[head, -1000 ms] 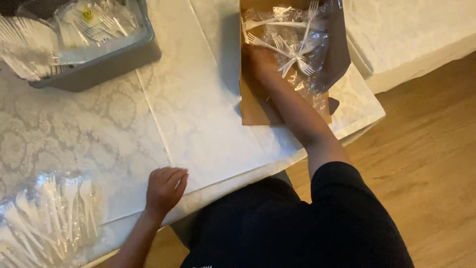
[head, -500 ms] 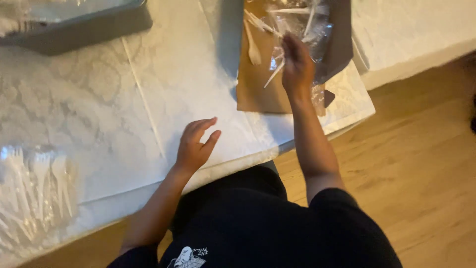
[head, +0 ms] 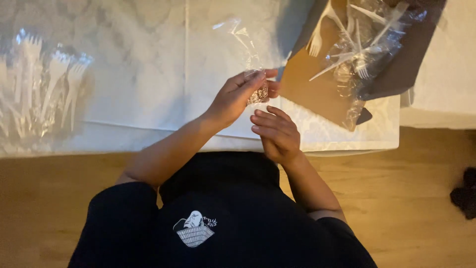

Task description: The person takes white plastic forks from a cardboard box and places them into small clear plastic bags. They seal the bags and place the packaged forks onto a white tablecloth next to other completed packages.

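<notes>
I see left hand at frame centre, fingers pinched shut on small clear plastic sleeve; sleeve rises toward upper centre, over white worktop. Right hand just below left, fingers loosely curled, open, holding nothing, near sleeve's lower end; contact I cannot tell. Upper right: clear bag of white plastic forks lying on brown paper sheet. Left edge: second bag of white plastic forks on worktop, well apart from hands.
</notes>
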